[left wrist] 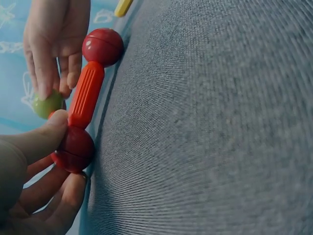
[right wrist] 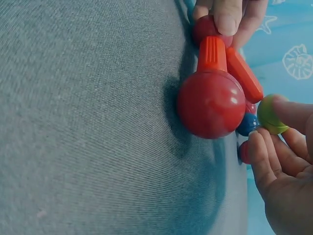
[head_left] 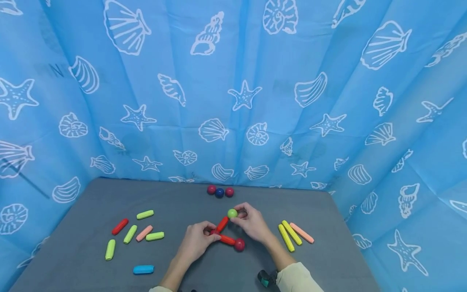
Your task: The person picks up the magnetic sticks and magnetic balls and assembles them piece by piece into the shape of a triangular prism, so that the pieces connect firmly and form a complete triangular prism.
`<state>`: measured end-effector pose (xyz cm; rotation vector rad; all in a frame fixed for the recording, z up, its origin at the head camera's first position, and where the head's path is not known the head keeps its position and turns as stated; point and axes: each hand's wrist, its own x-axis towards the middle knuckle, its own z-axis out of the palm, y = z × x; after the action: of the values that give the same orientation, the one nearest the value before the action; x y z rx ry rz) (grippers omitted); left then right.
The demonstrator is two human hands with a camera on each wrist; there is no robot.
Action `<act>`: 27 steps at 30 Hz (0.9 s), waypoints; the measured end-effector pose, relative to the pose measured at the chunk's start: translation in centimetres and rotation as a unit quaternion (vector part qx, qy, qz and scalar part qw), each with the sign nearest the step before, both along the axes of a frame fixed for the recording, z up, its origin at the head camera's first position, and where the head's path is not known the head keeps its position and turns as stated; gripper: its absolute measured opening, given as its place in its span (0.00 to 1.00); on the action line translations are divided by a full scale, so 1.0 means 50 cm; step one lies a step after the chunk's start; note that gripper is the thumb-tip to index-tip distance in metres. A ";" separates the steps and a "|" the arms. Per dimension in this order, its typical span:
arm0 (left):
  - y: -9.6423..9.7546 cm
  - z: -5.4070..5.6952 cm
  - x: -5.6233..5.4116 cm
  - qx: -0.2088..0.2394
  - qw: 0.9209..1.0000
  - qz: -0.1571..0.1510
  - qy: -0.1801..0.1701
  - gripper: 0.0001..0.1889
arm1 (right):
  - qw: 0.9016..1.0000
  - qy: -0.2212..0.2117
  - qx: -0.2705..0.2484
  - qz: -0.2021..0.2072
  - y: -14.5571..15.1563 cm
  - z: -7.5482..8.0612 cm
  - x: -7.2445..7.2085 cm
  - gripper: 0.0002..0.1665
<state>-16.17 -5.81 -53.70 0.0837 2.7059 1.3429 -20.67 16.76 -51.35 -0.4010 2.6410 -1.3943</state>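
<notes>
— Your left hand (head_left: pixel 195 240)?
— Fingers pinched the red corner ball (left wrist: pixel 78 149); two red rods (head_left: pixel 228 240) branched from it.
— Your right hand (head_left: pixel 254 225)?
— Fingertips pinched one green ball (head_left: pixel 232 213), beyond and right of that corner ball.

From above, the head camera looked forward and down across the table (head_left: pixel 175 215) toward the curtain (head_left: pixel 233 142). Wrist cameras, low, close and tipped sideways, peered in from left and right, both catching the green ball (left wrist: pixel 47 106).

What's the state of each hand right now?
Left hand: closed, holding the red ball where two red sticks meet.
Right hand: closed, pinching the light green ball.
</notes>
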 end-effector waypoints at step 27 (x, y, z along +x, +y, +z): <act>0.031 0.021 0.015 -0.097 0.995 -0.009 -0.004 0.22 | 0.997 -0.001 0.082 -0.012 0.061 -0.033 0.041 0.25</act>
<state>-15.39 -4.25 -52.66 0.0854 2.8054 1.0654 -18.60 19.83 -52.99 -0.3509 2.7407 -1.1716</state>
